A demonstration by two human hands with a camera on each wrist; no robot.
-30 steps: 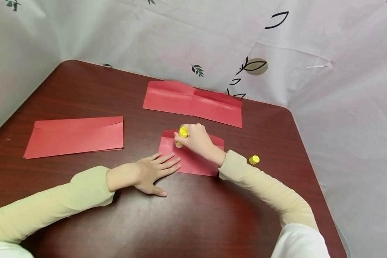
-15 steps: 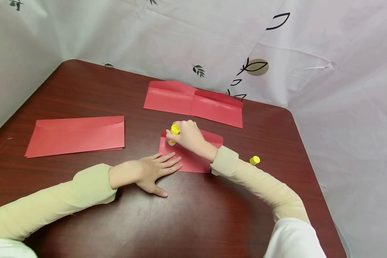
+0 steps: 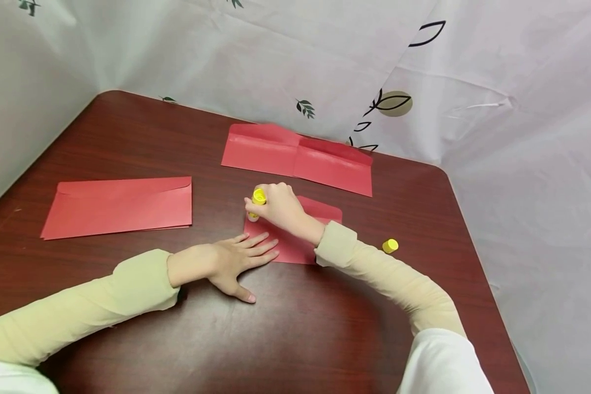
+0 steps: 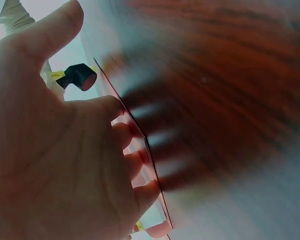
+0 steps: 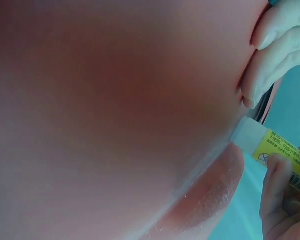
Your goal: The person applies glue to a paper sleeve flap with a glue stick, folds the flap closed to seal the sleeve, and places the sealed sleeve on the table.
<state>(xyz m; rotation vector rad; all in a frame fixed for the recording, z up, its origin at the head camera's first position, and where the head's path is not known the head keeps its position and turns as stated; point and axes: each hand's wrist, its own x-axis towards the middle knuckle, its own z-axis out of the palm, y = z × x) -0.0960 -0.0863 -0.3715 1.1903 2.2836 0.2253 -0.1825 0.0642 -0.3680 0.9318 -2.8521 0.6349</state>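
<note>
Glossy wood-grain table (image 3: 295, 339); left hand (image 3: 232, 264) flat, fingers spread onto a smooth red paper envelope (image 3: 295, 250); right hand (image 3: 282, 207), fingers curled, pinches a cylindrical yellow glue stick (image 3: 259, 197) against that paper; flapped red envelopes (image 3: 263, 150) beyond

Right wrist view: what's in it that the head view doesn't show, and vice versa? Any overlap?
Only right wrist: the fine print and barcode on the glue stick, plus whitish smears on the flap of the envelope.

Only head: the yellow cap, the red envelopes at the back and the red envelopes on the left.

Both: the right grip holding the glue stick, and the left grip with fingers on the envelope.
</note>
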